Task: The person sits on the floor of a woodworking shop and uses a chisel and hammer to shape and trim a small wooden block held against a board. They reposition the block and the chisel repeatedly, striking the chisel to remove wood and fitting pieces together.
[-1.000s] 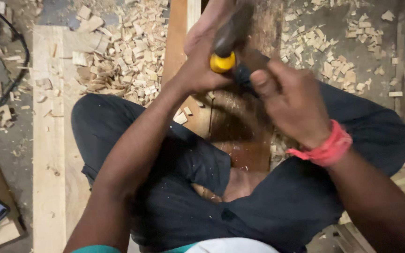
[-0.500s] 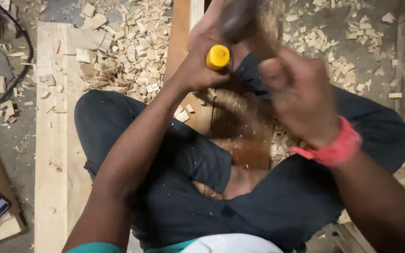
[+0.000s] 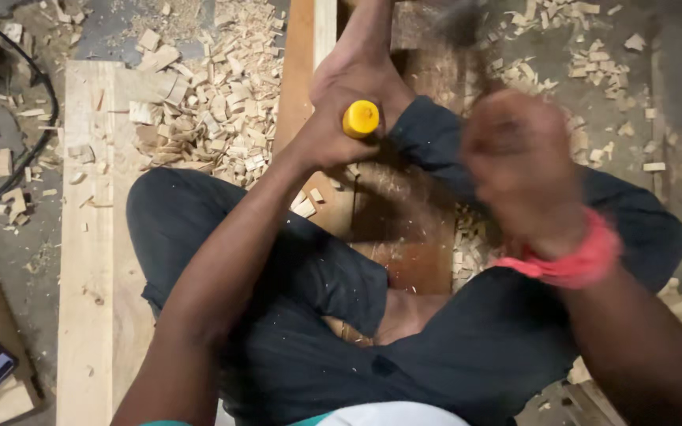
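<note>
Seated cross-legged on the floor, we clamp our left hand around one yellow-capped chisel handle, set over the reddish-brown wooden block between our knees | our right hand, one red wristband, is blurred; grip unclear | one pale plank left | chip pile far left

Chisel handle: glossy yellow plastic, smooth end cap. Workpiece: reddish-brown wood, rough where cut, dusted with fine shavings. Pale plank: raw unfinished wood, matt, sawn grain. Wood chips: light, splintery. Trousers: dark matt cloth, sawdust-speckled. Wristband: red, looks like woven thread. Floor: grey, rough, dusty.
</note>
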`<state>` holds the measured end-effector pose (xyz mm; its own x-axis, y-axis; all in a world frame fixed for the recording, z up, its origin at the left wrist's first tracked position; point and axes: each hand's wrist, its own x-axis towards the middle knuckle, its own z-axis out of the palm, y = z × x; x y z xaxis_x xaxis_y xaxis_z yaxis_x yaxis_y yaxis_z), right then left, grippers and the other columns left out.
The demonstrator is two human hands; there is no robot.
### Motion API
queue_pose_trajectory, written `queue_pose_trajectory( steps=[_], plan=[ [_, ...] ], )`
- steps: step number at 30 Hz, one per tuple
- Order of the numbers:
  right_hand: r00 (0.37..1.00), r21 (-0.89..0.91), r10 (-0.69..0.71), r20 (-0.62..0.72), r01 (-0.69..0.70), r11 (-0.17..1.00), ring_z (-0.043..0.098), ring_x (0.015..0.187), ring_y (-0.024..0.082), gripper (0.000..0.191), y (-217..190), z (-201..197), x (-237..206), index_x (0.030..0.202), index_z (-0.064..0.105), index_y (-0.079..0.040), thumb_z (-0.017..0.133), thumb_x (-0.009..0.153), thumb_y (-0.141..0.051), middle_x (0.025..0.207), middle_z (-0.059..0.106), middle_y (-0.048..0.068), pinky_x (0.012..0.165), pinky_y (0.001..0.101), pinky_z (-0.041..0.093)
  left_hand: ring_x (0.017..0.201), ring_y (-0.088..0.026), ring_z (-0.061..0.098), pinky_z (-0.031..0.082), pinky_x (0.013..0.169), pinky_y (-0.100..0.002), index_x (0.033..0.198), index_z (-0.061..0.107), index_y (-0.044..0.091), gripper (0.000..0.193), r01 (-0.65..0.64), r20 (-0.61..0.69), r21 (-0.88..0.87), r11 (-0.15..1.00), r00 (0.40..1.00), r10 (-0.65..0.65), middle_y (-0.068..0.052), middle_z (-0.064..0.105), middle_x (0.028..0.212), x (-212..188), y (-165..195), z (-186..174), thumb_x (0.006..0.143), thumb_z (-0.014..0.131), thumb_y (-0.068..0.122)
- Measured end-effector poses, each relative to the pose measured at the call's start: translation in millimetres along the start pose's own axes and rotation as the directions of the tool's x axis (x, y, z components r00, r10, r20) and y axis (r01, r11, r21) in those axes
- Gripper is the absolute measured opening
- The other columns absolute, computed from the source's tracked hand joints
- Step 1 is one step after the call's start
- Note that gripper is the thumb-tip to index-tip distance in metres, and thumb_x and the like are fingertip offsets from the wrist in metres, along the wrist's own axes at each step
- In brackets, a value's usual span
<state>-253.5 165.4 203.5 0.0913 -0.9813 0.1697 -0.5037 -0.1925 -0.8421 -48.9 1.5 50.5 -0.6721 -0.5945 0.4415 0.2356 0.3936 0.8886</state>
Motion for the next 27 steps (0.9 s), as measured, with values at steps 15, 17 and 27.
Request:
queue_pose_trajectory(
  steps=[15, 17, 27],
  plan=[
    [0.818, 0.813, 0.570, 0.082, -0.385, 0.436, 0.057, 0.061, 0.012, 0.043, 9.4, -8.3, 6.3, 0.103, 0.063, -0.013, 0.053, 0.096, -0.054, 0.080, 0.064, 0.000, 0.049, 0.0283, 0.042, 0.077, -0.012, 0.065, 0.054, 0.073, -0.028, 0.084, 0.065, 0.004, 0.014, 0.016, 0.014, -0.069, 0.998, 1.000, -0.015, -0.001, 0.067, 0.080, -8.1, -3.5, -0.1, 0.077, 0.077, 0.004],
    [0.972, 0.699, 0.147, -0.182, 0.023, 0.714, 0.051, 0.060, 0.013, 0.043, -0.5, -4.7, 7.5, 0.105, 0.058, -0.013, 0.058, 0.107, -0.056, 0.079, 0.056, 0.001, 0.056, 0.0298, 0.041, 0.079, -0.012, 0.066, 0.055, 0.075, -0.028, 0.083, 0.064, 0.004, 0.014, 0.031, 0.023, -0.105, 0.994, 0.999, -0.029, -0.001, 0.068, 0.082, -8.5, -8.0, -1.6, 0.076, 0.076, 0.004],
    [0.998, -0.317, 0.041, 0.048, -0.023, 0.948, 0.043, 0.065, 0.032, 0.043, 83.3, 45.0, -13.3, 0.096, 0.062, 0.000, 0.054, 0.113, -0.039, 0.073, 0.053, 0.021, 0.057, 0.0391, 0.043, 0.083, -0.006, 0.064, 0.054, 0.076, -0.023, 0.096, 0.067, 0.006, 0.033, 0.197, -0.057, -0.152, 0.969, 0.977, -0.207, 0.006, 0.067, 0.087, -15.3, 16.4, 4.0, 0.065, 0.078, 0.008]
  ],
)
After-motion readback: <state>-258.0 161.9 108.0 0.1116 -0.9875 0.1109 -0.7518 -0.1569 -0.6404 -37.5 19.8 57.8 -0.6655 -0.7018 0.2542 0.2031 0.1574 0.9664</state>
